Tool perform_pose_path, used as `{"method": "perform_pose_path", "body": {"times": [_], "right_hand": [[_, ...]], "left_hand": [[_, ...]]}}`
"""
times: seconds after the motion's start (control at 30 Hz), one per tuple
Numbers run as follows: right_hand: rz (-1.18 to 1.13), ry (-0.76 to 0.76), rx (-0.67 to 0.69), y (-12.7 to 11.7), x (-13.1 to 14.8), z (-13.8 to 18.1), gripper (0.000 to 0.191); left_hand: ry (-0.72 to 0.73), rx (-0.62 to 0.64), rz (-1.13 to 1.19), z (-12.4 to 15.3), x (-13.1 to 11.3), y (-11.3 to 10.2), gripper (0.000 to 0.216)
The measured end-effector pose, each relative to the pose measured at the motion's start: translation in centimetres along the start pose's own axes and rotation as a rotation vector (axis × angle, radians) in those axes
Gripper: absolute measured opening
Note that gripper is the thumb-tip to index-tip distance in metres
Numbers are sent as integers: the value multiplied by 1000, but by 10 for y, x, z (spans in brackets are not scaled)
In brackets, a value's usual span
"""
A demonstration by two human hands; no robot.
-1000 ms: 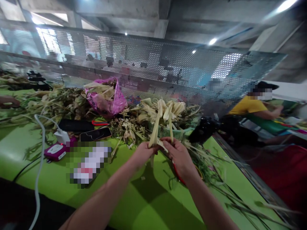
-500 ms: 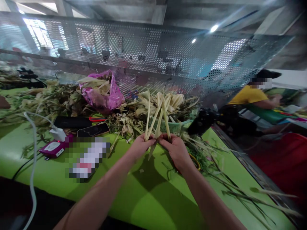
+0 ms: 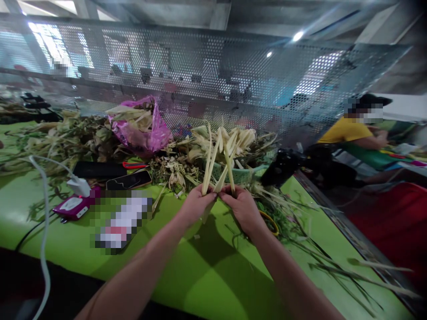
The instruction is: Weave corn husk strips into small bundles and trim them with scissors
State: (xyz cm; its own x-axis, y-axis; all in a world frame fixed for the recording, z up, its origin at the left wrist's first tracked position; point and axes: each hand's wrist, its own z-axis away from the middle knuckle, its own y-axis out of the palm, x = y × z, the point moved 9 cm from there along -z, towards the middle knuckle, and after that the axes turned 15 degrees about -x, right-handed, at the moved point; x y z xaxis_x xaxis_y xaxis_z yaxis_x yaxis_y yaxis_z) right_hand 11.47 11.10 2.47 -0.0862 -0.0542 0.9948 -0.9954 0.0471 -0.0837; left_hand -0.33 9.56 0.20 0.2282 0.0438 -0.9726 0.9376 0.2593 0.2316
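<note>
Pinching pale husk strips [image 3: 207, 171] above the green surface [image 3: 187, 284], your left hand [image 3: 197, 205] and right hand [image 3: 243, 210] each had the grip clamped on them; uneven pulling could easily have split one.

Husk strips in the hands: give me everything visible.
The husk strips are narrow, flat and pale yellow-green, looking dry and fibrous. Pinched by the left hand and right hand, they fan upward, with a tapering end hanging below, above the green tabletop. Their upper ends overlap the paler husks behind in view, so an exact count is unclear.
</note>
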Motion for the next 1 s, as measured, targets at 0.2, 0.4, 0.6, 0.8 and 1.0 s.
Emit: {"method": "perform_pose_path", "body": {"times": [0.2, 0.4, 0.6, 0.8, 1.0], "right_hand": [[141, -121, -30, -2, 10, 0, 16], [222, -198, -109, -9, 19, 1, 18], [179, -166, -62, -5, 16, 1, 19], [153, -169, -45, -3, 13, -1, 19], [158, -153, -21, -2, 10, -3, 19]], "left_hand": [[40, -33, -44, -1, -3, -2, 10], [97, -23, -83, -1, -8, -3, 12], [101, -33, -122, 0, -9, -4, 10], [106, -22, -97, 2, -9, 0, 7], [80, -52, -91, 1, -3, -1, 6]]}}
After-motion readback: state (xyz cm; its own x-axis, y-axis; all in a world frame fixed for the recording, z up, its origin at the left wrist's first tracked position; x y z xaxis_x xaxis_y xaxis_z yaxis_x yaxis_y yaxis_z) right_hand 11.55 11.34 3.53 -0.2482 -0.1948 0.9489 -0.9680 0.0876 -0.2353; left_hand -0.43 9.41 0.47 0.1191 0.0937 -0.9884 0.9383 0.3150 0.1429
